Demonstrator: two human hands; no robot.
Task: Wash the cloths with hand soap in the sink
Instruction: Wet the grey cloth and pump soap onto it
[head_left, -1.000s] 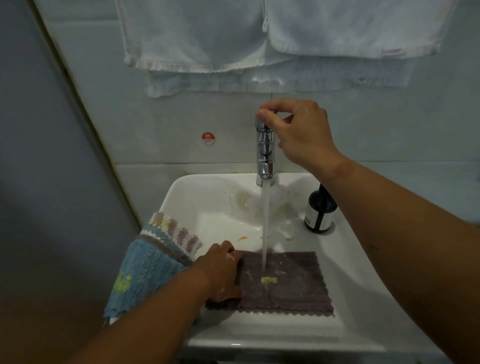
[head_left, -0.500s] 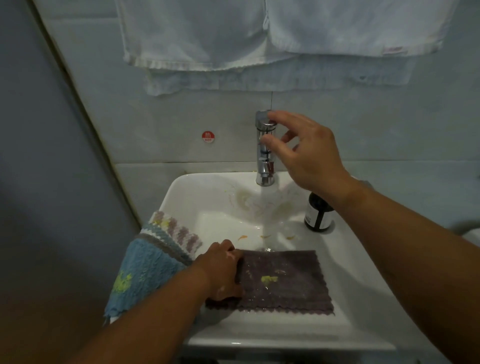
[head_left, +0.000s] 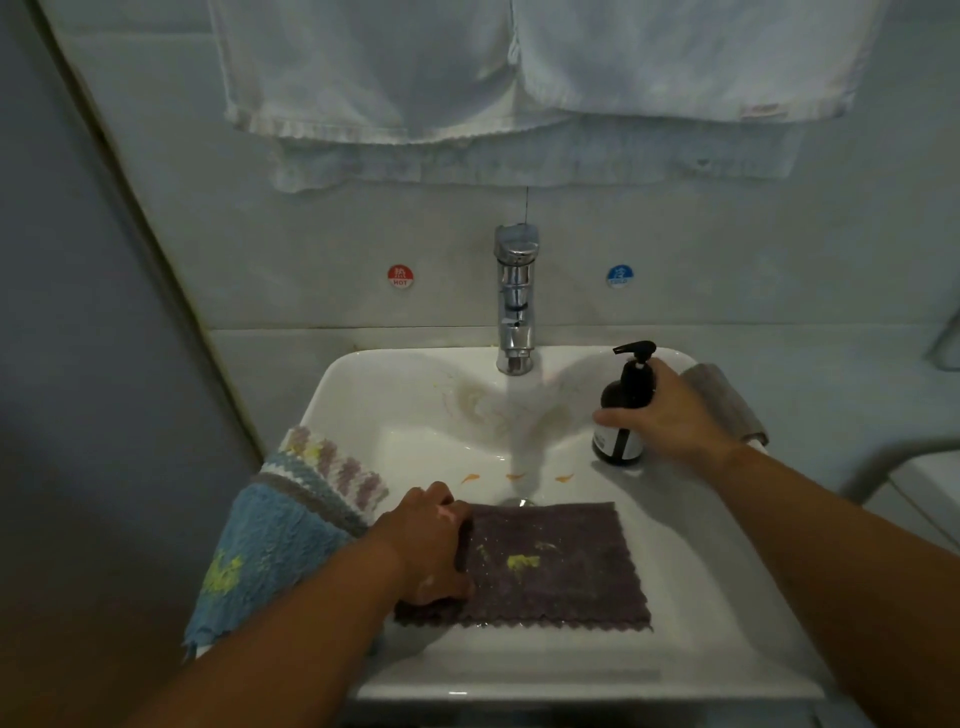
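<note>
Left rim of the sink (head_left: 353, 395): a blue cloth (head_left: 270, 551) with a striped border hangs over it, with a yellow mark on its pile. Just beside it, the left hand (head_left: 426, 545) lies on the left edge of a purple-grey cloth (head_left: 571, 582). This cloth is spread flat in the basin towards the front wall and has a yellow smear (head_left: 522, 561) near its middle. The left fingers are curled down onto that edge, thumb at the near side. They appear to grip the cloth, though the part under the palm is hidden.

Centre: the drain (head_left: 518, 501) shows at the cloth's far edge. The chrome tap (head_left: 515, 301) stands upright at the back rim, between a red sticker (head_left: 400, 275) and a blue sticker (head_left: 619, 275) on the wall. White towels (head_left: 363, 67) hang above.

Right: a dark pump soap bottle (head_left: 621, 441) stands upright on the surface of the sink's back right corner. The right hand (head_left: 675, 415) is wrapped round its body, thumb across the front and fingers behind. A folded grey cloth (head_left: 727, 400) lies on the right rim, just behind that hand.
</note>
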